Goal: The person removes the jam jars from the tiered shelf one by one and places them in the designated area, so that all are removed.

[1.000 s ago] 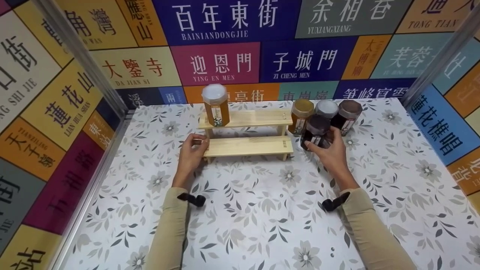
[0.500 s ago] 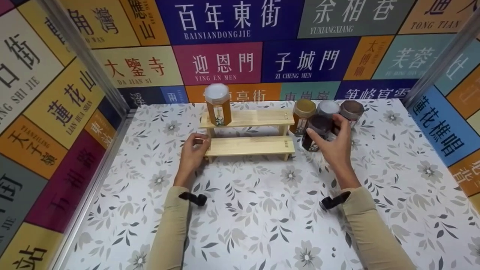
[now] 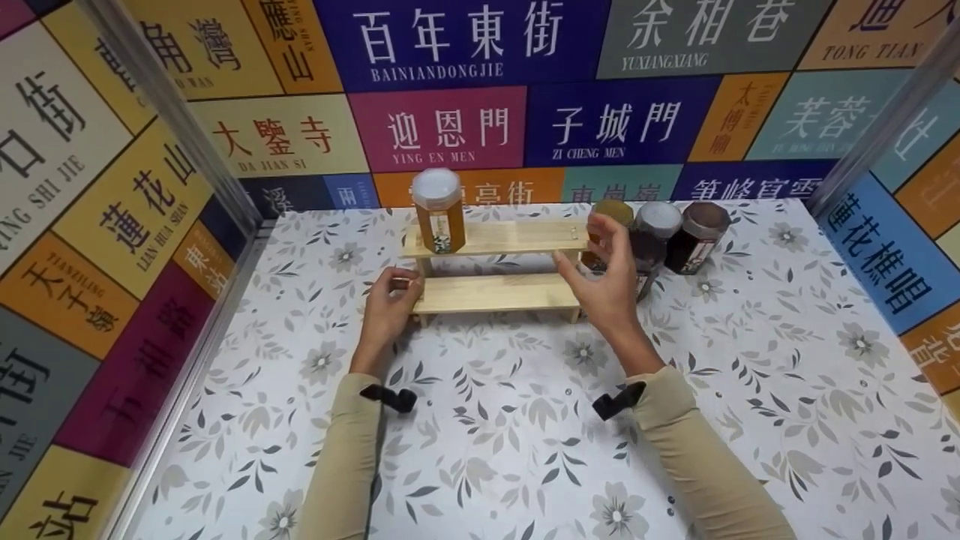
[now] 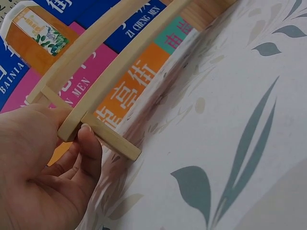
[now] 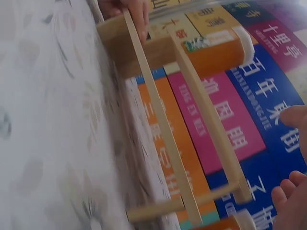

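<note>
A two-tier wooden display rack (image 3: pixel 495 292) stands on the table. My left hand (image 3: pixel 390 304) grips the left end of its lower tier, fingers curled under the board in the left wrist view. An amber jar with a white lid (image 3: pixel 439 214) sits at the left of the upper tier. Beside the rack's right end, my right hand (image 3: pixel 611 300) is raised with thumb and fingers spread, holding nothing. Partly hidden behind it are a dark jar (image 3: pixel 649 251) and a jar with a yellowish lid (image 3: pixel 611 211).
A white-lidded jar (image 3: pixel 659 217) and another dark jar (image 3: pixel 699 240) stand behind at the right. The table (image 3: pixel 495 435) has a floral cover. Walls printed with street names (image 3: pixel 450 124) enclose the back and both sides.
My right hand has let go of the front dark jar and moved left toward the rack's right end. My left hand stays on the rack.
</note>
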A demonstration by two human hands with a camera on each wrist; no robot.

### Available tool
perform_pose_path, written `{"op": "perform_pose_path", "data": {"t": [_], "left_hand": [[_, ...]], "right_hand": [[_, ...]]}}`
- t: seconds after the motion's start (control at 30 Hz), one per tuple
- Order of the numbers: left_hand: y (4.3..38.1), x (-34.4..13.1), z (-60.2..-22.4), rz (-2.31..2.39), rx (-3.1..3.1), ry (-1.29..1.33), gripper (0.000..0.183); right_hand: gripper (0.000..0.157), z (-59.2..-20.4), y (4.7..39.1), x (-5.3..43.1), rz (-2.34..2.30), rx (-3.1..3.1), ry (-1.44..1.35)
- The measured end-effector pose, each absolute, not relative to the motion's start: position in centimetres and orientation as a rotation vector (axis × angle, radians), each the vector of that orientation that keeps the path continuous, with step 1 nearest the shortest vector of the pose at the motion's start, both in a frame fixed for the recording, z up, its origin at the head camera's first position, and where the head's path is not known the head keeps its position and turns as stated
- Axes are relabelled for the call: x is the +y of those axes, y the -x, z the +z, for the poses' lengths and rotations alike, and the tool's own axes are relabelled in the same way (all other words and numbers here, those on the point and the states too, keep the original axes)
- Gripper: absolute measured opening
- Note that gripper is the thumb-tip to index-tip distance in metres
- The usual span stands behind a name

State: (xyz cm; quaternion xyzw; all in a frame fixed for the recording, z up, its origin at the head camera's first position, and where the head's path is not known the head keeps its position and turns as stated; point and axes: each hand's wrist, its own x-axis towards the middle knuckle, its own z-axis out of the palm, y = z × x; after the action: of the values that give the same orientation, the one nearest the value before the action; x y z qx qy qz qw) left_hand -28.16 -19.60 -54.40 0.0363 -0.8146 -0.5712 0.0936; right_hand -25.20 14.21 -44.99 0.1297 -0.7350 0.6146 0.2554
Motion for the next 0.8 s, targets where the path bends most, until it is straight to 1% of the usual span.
{"op": "perform_pose_path", "data": {"t": [0.27,0.47,0.8], "left_hand": [[28.1,-19.6,-54.4,-1.701,-2.409,-0.098,0.025],[28.1,-19.6,-54.5,-1.717,-2.407,-0.118,0.024],[28.1,-19.7,-54.5,-1.724,-2.407,-0.131,0.025]], "right_hand": [[0.074,-47.2,28.5,9.0,1.851,-1.956,-0.529],[0.074,-46.9,29.4,5.8,1.926,-2.021,-0.606],[0.085,-46.7,30.9,2.3,1.915,-2.167,-0.632]]}}
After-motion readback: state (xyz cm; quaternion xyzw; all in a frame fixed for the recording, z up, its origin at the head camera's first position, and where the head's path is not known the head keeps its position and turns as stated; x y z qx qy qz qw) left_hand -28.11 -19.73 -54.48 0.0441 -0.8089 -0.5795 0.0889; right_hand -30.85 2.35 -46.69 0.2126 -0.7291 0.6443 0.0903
